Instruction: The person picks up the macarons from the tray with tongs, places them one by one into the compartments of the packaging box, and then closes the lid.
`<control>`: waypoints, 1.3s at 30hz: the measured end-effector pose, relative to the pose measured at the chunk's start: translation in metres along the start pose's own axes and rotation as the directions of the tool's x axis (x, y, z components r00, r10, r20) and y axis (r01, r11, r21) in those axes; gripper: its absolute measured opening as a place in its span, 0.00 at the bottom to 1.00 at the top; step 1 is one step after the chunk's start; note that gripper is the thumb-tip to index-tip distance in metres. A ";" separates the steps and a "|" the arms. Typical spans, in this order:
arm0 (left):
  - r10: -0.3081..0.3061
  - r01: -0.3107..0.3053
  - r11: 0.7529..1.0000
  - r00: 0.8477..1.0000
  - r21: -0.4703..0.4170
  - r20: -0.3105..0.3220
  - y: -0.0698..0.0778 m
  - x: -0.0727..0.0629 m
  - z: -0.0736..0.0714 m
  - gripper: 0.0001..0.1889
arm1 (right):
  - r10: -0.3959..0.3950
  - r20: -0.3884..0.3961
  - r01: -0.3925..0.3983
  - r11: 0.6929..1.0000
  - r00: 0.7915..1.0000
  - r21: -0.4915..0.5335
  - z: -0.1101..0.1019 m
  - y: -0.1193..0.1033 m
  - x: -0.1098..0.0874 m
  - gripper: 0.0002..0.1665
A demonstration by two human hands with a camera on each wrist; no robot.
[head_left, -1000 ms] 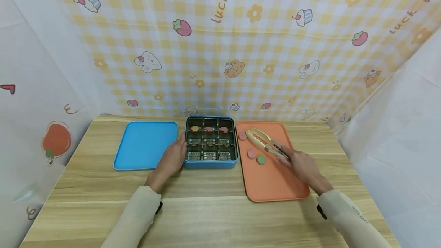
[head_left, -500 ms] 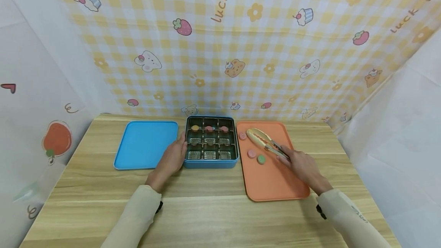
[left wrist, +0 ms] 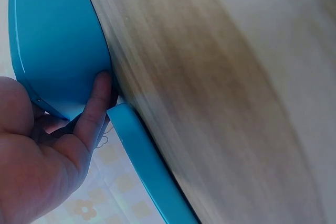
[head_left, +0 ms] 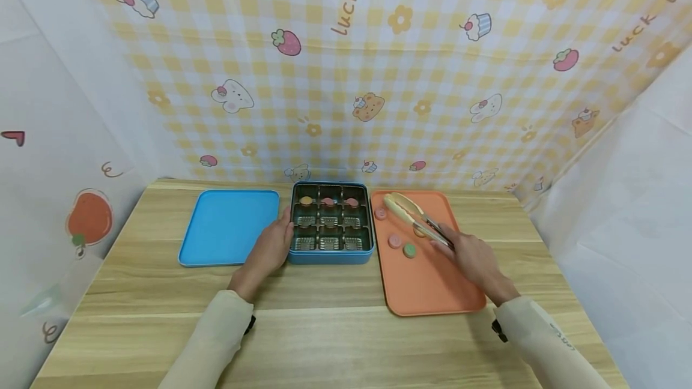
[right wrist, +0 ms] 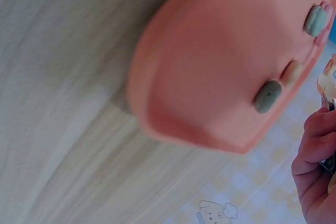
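My left hand [head_left: 273,241] rests along the left side of a blue tin box [head_left: 330,258]. In the left wrist view its fingers touch the blue wall [left wrist: 58,35]. A dark divided insert lines the box, with an orange macaron [head_left: 306,201] and two pink ones in its far row. My right hand [head_left: 476,262] grips tongs [head_left: 401,209], spread at the tips above an orange tray [head_left: 432,287]. On the tray lie a green macaron [head_left: 409,250], a pink one [head_left: 394,241], another pink one [head_left: 381,214] and a yellowish one [head_left: 418,232], partly hidden by the tongs.
A flat blue lid [head_left: 232,227] lies left of the box, on the wooden table [head_left: 324,341]. Behind the table hangs a yellow checked cloth [head_left: 324,107]. In the right wrist view a second greenish macaron [right wrist: 268,97] lies near a beige one.
My right hand has shifted the tongs slightly toward the far left of the tray, and the yellowish macaron now shows beneath them. The left hand and the box stay put.
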State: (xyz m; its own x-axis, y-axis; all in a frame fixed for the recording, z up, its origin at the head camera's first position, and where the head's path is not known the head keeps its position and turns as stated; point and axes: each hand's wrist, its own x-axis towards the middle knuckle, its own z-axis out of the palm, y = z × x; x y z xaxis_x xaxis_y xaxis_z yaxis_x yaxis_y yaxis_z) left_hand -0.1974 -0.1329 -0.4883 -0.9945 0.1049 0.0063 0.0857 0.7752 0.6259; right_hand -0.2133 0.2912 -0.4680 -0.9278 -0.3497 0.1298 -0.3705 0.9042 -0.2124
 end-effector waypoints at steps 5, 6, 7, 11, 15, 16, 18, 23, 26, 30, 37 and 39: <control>-0.001 0.001 1.000 1.000 0.002 0.008 0.000 0.000 0.000 0.27 | 0.000 0.003 0.000 1.000 1.000 0.026 -0.001 -0.006 0.003 0.14; 0.000 0.000 1.000 1.000 0.002 0.010 0.000 0.000 0.000 0.27 | -0.002 0.002 0.001 1.000 1.000 0.028 -0.002 -0.008 0.004 0.14; 0.000 0.000 1.000 1.000 0.002 0.011 0.000 -0.001 0.000 0.27 | -0.006 0.000 0.006 0.999 1.000 0.032 -0.002 -0.010 0.005 0.15; 0.004 -0.004 1.000 1.000 0.000 0.008 0.000 -0.001 0.000 0.27 | -0.039 -0.023 0.040 0.998 0.999 0.051 -0.003 -0.017 0.008 0.13; 0.005 -0.005 1.000 1.000 0.001 0.005 0.000 -0.001 0.000 0.27 | -0.072 -0.047 0.076 0.994 0.996 0.075 -0.004 -0.024 0.011 0.12; 0.006 -0.006 1.000 1.000 0.000 0.004 0.000 -0.001 0.000 0.27 | -0.078 -0.051 0.082 0.993 0.996 0.080 -0.005 -0.026 0.012 0.12; 0.005 -0.005 1.000 1.000 -0.002 0.003 0.001 -0.001 0.000 0.27 | -0.088 -0.059 0.093 0.992 0.994 0.085 -0.005 -0.030 0.013 0.10; 0.005 -0.005 1.000 1.000 -0.005 0.001 0.000 0.000 0.000 0.27 | -0.115 -0.072 0.121 0.990 0.991 0.079 -0.006 -0.038 0.017 0.09; 0.006 -0.006 1.000 1.000 -0.002 0.001 0.001 0.000 -0.001 0.27 | -0.131 -0.079 0.137 0.988 0.988 0.074 -0.007 -0.043 0.018 0.10; 0.007 -0.007 1.000 1.000 0.001 0.001 0.001 -0.001 -0.001 0.27 | -0.147 -0.086 0.153 0.986 0.985 0.069 -0.006 -0.049 0.019 0.16; 0.013 -0.013 1.000 1.000 -0.001 -0.003 0.000 0.000 0.001 0.27 | -0.159 -0.092 0.163 0.986 0.983 0.044 -0.004 -0.056 0.018 0.28; 0.010 -0.010 1.000 1.000 -0.005 -0.005 0.000 0.000 0.001 0.27 | -0.160 -0.084 0.165 0.985 0.983 0.047 -0.004 -0.058 0.018 0.26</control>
State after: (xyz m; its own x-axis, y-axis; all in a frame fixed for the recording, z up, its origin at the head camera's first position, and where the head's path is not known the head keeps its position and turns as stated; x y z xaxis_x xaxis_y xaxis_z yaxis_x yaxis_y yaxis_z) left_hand -0.1970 -0.1322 -0.4889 -0.9938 0.1097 0.0161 0.0953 0.7707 0.6301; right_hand -0.2084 0.2332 -0.4494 -0.8495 -0.4681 0.2433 -0.5197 0.8218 -0.2336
